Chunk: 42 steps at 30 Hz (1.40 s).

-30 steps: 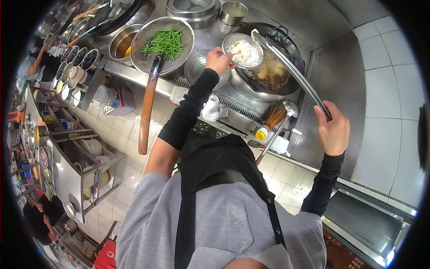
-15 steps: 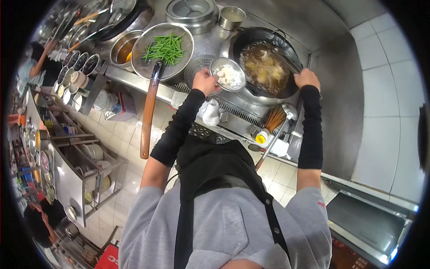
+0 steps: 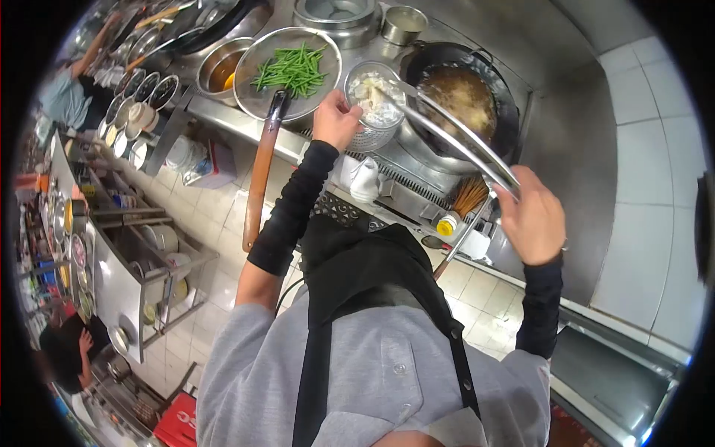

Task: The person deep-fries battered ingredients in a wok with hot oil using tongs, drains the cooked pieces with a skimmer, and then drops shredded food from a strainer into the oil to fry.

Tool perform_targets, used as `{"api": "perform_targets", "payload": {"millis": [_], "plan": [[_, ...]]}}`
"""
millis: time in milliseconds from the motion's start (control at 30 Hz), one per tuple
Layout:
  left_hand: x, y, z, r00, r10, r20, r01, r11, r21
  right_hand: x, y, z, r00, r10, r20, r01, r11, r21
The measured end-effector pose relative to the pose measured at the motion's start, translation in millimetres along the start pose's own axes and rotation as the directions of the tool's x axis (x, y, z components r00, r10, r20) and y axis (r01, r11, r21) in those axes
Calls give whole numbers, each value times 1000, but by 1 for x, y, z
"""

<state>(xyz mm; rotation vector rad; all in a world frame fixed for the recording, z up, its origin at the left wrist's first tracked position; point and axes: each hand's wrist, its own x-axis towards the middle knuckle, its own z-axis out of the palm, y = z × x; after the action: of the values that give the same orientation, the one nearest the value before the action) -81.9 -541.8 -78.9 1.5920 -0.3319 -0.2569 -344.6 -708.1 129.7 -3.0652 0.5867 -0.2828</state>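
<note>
1. Left hand (image 3: 337, 121): fingers pinching the near-left rim of the bowl (image 3: 372, 65), thumb on the rim side. The wrist is covered by a black sleeve.
2. Right hand (image 3: 532, 216): closed around the rear end of the tongs (image 3: 469, 155). The exact placing of each finger cannot be told.
3. Bowl: held above the counter, left of the wok (image 3: 508, 112), overlapping the colander (image 3: 369, 141) in view. Whether it touches the colander cannot be told. It contains pale pieces (image 3: 366, 95) coated in white powder.
4. Tongs: reaching from the right hand across the near edge of the wok to the bowl. The two arms stand apart; one tip is among the pieces, the other near the bowl's right rim. Whether a piece is gripped cannot be told.
5. Wok: dark, holding bubbling brown oil (image 3: 454, 89) with light pieces in it.
6. Strainer (image 3: 253, 93): left of the bowl, bearing green beans (image 3: 290, 71); its wooden handle (image 3: 262, 175) projects past the counter edge.
7. Pan (image 3: 208, 67): left of the strainer, with orange-brown liquid inside.
8. Pot (image 3: 402, 36): behind the bowl, near the wok.
9. Brush (image 3: 469, 195): in front of the wok, beside a yellow-capped bottle (image 3: 447, 225).
</note>
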Motion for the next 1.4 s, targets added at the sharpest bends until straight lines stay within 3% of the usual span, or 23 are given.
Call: {"api": "perform_targets", "payload": {"millis": [33,133,167,333,400,500,600,667,800,833,933,1067,1267,1367,1400], "plan": [[-2,14,7,996,53,73,-59,995,82,-5,1,5,1000,-15,-17,14,998,-66],[8,12,22,997,-75,30,75,997,9,-6,10,2,998,-2,-56,2,1000,7],[19,-6,27,989,-136,59,143,979,-148,-9,12,-2,997,30,-76,-28,999,31],[26,-13,62,928,-322,189,372,848,-379,-24,33,-22,981,160,-113,-146,982,117],[31,-22,76,896,-387,217,443,793,-419,-23,40,-25,971,217,-99,-206,973,107],[34,-47,88,888,-416,197,459,825,-330,-9,58,-13,958,276,-73,-269,959,91],[36,-75,89,904,-400,148,425,878,-221,15,89,30,965,232,-121,-234,972,2],[33,-88,79,917,-381,116,395,908,-142,41,106,64,963,270,-6,-270,961,-54],[21,-78,62,924,-371,93,383,899,-213,89,125,130,921,363,145,-340,927,-158],[15,-63,53,932,-349,102,362,917,-167,90,123,131,928,351,122,-332,931,-155],[7,-40,24,966,-236,109,248,962,-114,83,112,107,900,431,70,-420,898,-131],[1,-17,-3,980,-185,66,191,976,-101,65,98,67,929,371,7,-367,921,-132],[1,-5,-11,999,-43,31,40,994,98,15,42,8,997,67,-29,-64,993,95],[10,-15,-6,991,117,72,-133,940,314,1,24,-10,1000,14,16,-14,999,29],[10,-8,-2,992,94,90,-113,965,237,0,24,-7,1000,-11,9,11,1000,12]]}}
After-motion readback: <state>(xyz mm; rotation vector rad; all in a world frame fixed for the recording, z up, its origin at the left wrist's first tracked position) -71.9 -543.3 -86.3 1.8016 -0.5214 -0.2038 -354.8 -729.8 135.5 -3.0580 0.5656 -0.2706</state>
